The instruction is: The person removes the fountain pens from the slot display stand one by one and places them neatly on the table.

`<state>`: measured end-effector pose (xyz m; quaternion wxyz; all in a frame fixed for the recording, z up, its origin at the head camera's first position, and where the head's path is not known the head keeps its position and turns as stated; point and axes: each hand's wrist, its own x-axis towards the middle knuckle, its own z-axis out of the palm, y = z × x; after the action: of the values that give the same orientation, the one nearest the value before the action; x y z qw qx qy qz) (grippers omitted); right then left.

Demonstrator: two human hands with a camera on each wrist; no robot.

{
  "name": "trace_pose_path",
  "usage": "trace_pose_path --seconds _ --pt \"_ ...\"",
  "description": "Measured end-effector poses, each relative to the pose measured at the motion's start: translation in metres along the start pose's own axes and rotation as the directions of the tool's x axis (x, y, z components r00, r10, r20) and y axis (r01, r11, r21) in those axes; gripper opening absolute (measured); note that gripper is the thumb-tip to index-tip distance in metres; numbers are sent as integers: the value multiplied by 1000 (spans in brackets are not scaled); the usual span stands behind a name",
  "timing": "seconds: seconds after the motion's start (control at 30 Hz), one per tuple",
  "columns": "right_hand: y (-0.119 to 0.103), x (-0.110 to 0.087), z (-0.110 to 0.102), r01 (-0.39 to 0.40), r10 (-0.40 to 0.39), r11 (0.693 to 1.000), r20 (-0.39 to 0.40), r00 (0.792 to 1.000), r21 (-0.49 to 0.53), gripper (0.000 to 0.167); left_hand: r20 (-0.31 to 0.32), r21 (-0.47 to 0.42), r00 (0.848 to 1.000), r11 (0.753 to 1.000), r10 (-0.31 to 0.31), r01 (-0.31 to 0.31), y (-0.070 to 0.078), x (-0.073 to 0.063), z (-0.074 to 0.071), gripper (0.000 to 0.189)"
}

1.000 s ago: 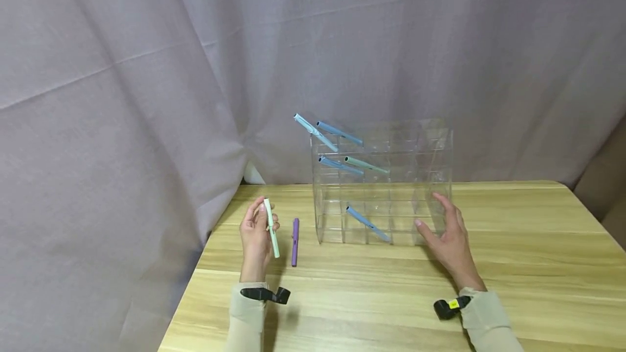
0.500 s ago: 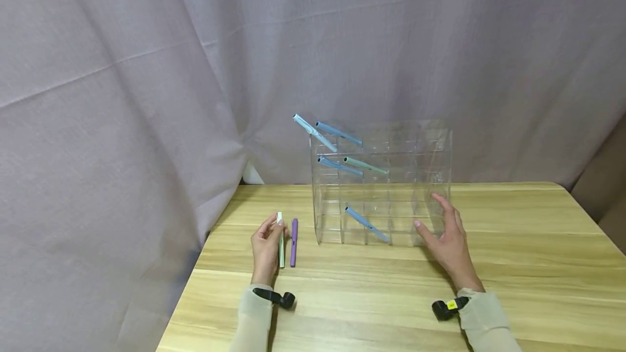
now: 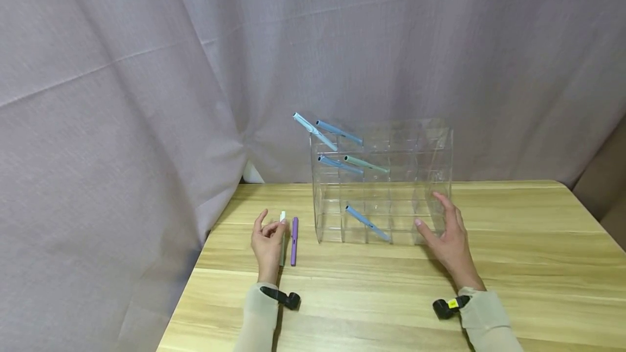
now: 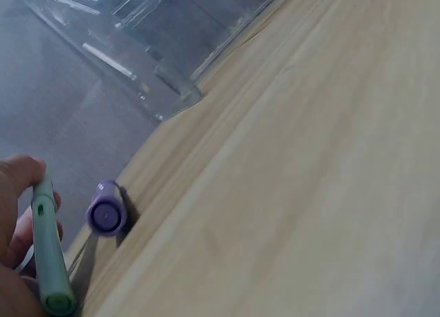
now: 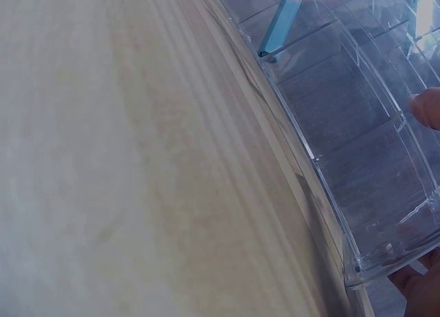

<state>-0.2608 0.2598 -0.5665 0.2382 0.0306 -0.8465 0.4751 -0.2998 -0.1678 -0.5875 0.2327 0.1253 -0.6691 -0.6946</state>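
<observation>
My left hand (image 3: 267,246) pinches a pale green pen (image 4: 49,252) between thumb and fingers at the left of the table. Much of that pen is hidden behind the hand in the head view; the left wrist view shows its length. Just right of it lies a purple pen (image 3: 294,242), apart from the hand. My right hand (image 3: 452,243) grips the right side of a clear compartment rack (image 3: 402,239), thumb at the front and other fingers on the outside of the side wall. A blue pen (image 3: 368,223) leans in a low compartment of the rack.
Higher in the rack, a light blue pen (image 3: 315,131), two blue pens and a green pen (image 3: 365,164) stick out at a slant. Grey curtain (image 3: 391,42) hangs behind the wooden table (image 3: 371,297), which has its left edge near my left arm.
My left hand has lowered the pale green pen and brought it rightward, upright beside the purple one; the index finger has since lifted away. The right hand and rack have stayed put.
</observation>
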Motion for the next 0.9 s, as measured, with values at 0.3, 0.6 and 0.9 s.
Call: trace_pose_path --seconds 0.3,0.6,0.9 --pt "-3 0 -2 -28 29 1000 18 999 -12 86 -49 99 999 995 -2 7 3 -3 9 26" --pt "-1 -1 1 -22 22 1000 9 1000 -5 87 -78 280 997 960 17 6 3 -3 11 21" --pt "1 0 1 4 -4 1000 -2 1000 -16 87 -86 280 996 959 -22 45 6 -2 12 24"
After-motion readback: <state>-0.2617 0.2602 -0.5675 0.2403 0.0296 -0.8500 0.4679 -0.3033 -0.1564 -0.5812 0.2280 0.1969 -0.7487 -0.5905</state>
